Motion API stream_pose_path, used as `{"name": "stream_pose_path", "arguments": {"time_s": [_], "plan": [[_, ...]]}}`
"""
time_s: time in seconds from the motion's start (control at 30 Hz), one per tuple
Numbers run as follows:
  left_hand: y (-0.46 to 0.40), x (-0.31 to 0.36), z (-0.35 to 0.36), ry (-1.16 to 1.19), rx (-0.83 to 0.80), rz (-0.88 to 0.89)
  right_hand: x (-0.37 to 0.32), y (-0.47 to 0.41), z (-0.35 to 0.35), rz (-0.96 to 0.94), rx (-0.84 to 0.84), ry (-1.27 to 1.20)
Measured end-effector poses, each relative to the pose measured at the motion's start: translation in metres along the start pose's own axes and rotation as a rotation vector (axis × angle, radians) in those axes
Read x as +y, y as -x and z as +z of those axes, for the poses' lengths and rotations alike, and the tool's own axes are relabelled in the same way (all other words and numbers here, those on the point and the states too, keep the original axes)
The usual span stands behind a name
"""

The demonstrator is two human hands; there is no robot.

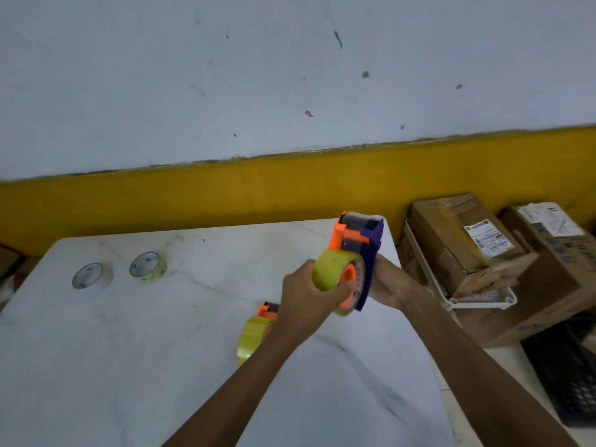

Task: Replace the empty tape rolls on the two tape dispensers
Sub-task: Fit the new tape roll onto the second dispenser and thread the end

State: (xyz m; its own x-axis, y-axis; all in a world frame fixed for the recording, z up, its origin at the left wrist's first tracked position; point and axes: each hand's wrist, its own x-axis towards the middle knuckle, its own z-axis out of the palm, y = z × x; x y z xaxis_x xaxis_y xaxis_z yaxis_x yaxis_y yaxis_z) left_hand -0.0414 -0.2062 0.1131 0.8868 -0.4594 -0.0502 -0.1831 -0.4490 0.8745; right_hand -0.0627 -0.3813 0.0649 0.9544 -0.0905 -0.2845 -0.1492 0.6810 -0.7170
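Observation:
An orange and purple tape dispenser (pixel 362 240) is held up above the white table (pixel 129 333), roller end pointing up. A full yellowish tape roll (pixel 332 269) sits on its orange hub. My left hand (pixel 306 295) wraps around that roll from the left. My right hand (pixel 390 282) grips the dispenser's purple side from behind. A second dispenser (pixel 258 330) with a full yellowish roll lies on the table below my left forearm, partly hidden. Two thin, nearly empty rolls rest at the far left: a whitish one (pixel 92 275) and a pale yellow one (pixel 148 267).
Cardboard boxes (pixel 464 243) with shipping labels sit in a white tray (pixel 477 301) right of the table. A black mesh crate (pixel 567 375) stands at the lower right. A white wall with a yellow band runs behind the table.

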Motion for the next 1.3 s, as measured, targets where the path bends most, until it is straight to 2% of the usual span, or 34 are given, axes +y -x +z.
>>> {"name": "stream_pose_path", "arguments": {"time_s": [0.07, 0.17, 0.33, 0.47, 0.57, 0.73, 0.97, 1.03, 1.17, 1.2, 1.3], "plan": [[-0.006, 0.011, -0.001, -0.023, -0.001, -0.011, -0.001, 0.006, 0.006, -0.022, 0.027, -0.025], [-0.013, 0.019, 0.001, -0.042, 0.003, -0.07, 0.012, 0.011, 0.004, 0.012, 0.152, 0.01], [-0.019, 0.009, 0.018, -0.086, 0.026, -0.28, 0.067, 0.03, -0.006, -0.039, 0.214, -0.398], [-0.014, -0.02, 0.041, -0.195, -0.055, -0.381, 0.117, 0.044, -0.014, 0.072, 0.41, -0.402], [-0.007, -0.049, 0.059, -0.266, -0.173, -0.449, 0.15, 0.055, -0.023, 0.153, 0.491, -0.458], [0.005, -0.078, 0.082, -0.407, -0.238, -0.47, 0.189, 0.063, -0.03, 0.247, 0.592, -0.573], [0.012, -0.094, 0.101, -0.477, -0.155, -0.485, 0.199, 0.061, -0.036, 0.304, 0.679, -0.609], [0.016, -0.099, 0.106, -0.481, -0.146, -0.498, 0.198, 0.063, -0.039, 0.32, 0.713, -0.581], [0.025, -0.108, 0.111, -0.43, -0.133, -0.532, 0.196, 0.075, -0.049, 0.418, 0.692, -0.318], [0.027, -0.109, 0.111, -0.426, -0.128, -0.539, 0.193, 0.075, -0.051, 0.466, 0.704, -0.214], [0.031, -0.107, 0.112, -0.424, -0.123, -0.551, 0.181, 0.07, -0.055, 0.517, 0.883, 0.174]]}}
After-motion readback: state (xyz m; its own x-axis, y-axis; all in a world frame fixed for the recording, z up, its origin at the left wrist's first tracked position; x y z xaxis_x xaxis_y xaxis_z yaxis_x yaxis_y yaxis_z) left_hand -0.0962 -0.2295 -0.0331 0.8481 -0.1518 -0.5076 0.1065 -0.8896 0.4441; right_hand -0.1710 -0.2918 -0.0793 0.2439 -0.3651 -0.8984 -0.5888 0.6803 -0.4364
